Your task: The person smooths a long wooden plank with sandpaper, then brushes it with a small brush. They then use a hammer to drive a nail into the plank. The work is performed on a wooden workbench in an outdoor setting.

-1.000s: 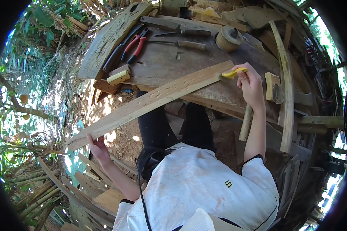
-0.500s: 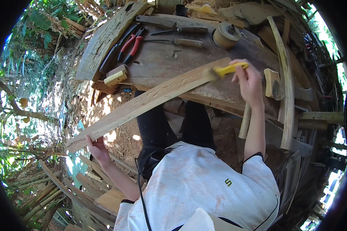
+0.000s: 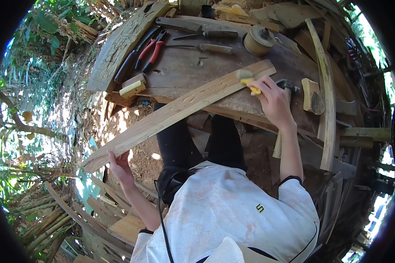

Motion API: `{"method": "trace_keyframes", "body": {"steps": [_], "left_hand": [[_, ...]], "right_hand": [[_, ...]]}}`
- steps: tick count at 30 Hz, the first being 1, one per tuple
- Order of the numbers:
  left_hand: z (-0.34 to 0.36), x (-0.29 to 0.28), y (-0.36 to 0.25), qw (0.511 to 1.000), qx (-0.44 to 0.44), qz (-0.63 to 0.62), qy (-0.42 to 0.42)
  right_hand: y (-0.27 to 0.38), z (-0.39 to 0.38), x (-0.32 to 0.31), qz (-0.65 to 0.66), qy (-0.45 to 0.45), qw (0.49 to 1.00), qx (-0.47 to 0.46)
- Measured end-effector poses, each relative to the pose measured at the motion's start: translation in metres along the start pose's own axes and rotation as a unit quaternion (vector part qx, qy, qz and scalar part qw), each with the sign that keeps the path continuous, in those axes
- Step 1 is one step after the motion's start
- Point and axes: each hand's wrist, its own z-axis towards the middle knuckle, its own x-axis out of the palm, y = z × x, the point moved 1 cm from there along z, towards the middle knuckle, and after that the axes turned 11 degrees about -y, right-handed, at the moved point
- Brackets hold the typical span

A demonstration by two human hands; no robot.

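A long wooden plank (image 3: 180,104) with a row of small notches along its face slants across my lap, its far end resting on the workbench (image 3: 180,65). My left hand (image 3: 120,167) grips the plank's near left end, thumb on its edge. Closed round the yellow handle of a small brush (image 3: 249,85), my right hand (image 3: 274,98) is over the far part of the plank. Motion blurs the bristles, which appear to meet the notched face. Partly behind my right wrist is a hammer (image 3: 289,86) with a dark head and a wooden handle.
Red-handled pliers (image 3: 152,52), chisel-like tools (image 3: 215,48) and a round wooden piece (image 3: 258,40) lie across the bench's far side. A carved board (image 3: 123,44) stands at the left. A wood block (image 3: 311,95) and a long pole (image 3: 324,87) are at the right.
The plank has shifted a little to the right, my left hand moving with it. My right hand has moved lower and left with the brush, uncovering the hammer's head.
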Motion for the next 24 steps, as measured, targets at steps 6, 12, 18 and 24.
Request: {"method": "trace_keyframes", "body": {"steps": [6,12,18,24], "left_hand": [[-0.001,0.001,0.005,1.0,-0.009,0.021,0.016],[-0.011,0.017,0.003,1.0,-0.006,0.021,0.001],[-0.016,0.021,0.006,0.999,0.003,0.034,0.016],[-0.027,0.026,0.014,0.993,-0.065,0.06,0.077]], "right_hand": [[-0.001,0.008,-0.008,0.021,-0.044,0.995,0.088],[-0.008,0.005,-0.014,-0.002,-0.064,0.996,0.058],[0.007,-0.002,-0.009,0.086,-0.047,0.988,0.119],[0.01,-0.008,-0.001,-0.008,-0.102,0.99,0.098]]}}
